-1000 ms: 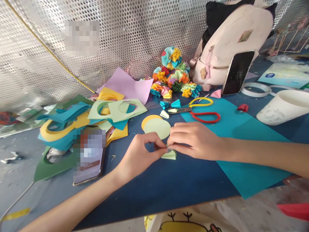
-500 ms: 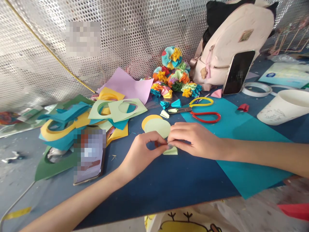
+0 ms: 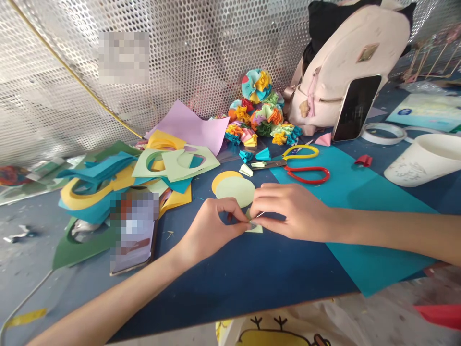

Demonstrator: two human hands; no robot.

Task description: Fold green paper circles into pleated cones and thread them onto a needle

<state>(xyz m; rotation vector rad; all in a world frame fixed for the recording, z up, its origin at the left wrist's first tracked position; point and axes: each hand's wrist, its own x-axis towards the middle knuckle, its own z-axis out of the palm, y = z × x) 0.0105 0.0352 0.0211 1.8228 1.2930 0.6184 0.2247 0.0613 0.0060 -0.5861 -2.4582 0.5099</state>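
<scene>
My left hand [image 3: 212,223] is closed in a pinch on a small folded piece of light green paper [image 3: 257,229]. The fingertips of my right hand [image 3: 291,209] are pressed together at the same piece, and a thin whitish edge [image 3: 260,215] shows between its thumb and forefinger. Fingers cover most of the folded paper. Just beyond my hands, a light green paper circle [image 3: 236,190] lies over a yellow one [image 3: 220,178]. Scissors [image 3: 306,174] with one yellow and one red handle lie beyond my right hand, near small folded blue pieces [image 3: 262,154].
Cut paper sheets with round holes [image 3: 86,194] are heaped at left beside a phone [image 3: 135,235]. Ruffled paper balls [image 3: 256,85] sit before the perforated metal wall. A pink backpack [image 3: 345,57], a leaning phone [image 3: 356,108], tape rolls [image 3: 382,139] and a paper cup [image 3: 414,166] stand right.
My right fingers have shifted slightly at the folded green paper, and a thin whitish edge now shows between them. The paper has tilted a little. Everything around stays in place.
</scene>
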